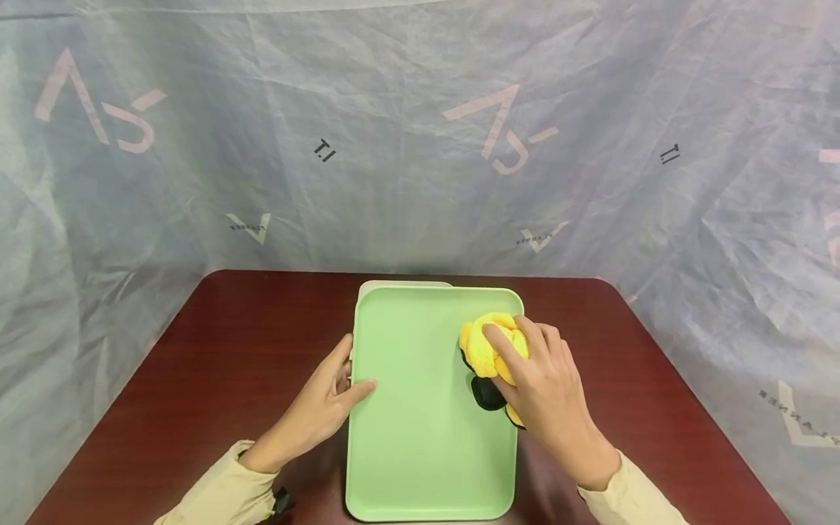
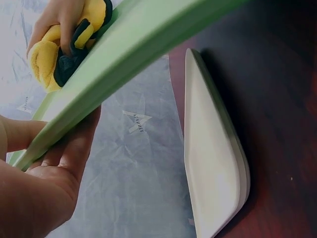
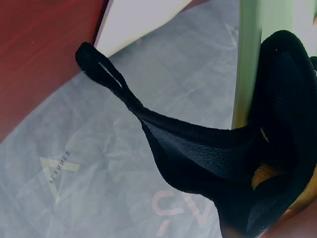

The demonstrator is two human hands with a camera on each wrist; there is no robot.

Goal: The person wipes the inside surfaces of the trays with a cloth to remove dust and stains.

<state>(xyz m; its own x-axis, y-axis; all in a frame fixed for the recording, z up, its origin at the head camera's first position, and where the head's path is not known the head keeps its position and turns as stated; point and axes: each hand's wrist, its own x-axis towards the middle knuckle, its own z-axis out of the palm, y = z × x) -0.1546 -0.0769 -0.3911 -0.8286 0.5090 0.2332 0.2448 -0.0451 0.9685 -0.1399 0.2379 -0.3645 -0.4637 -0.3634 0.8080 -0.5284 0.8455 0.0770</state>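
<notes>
A light green rectangular tray [image 1: 420, 445] is held up above the table, its long side running away from me. My left hand [image 1: 315, 412] grips its left edge, thumb on the upper face and fingers underneath, as the left wrist view shows. In my right hand [image 1: 554, 394] is a bunched yellow and black cleaning cloth [image 1: 488, 346], against the tray's upper right part. The cloth's black side and hanging loop [image 3: 101, 67] dangle past the tray's right edge in the right wrist view. My right palm is mostly hidden.
Below the green tray, cream-coloured stacked trays [image 2: 210, 158] rest on the dark red table [image 1: 256, 328]; only a pale rim [image 1: 407, 283] shows in the head view. Grey printed sheeting [image 1: 394, 146] hangs around the table's back and sides.
</notes>
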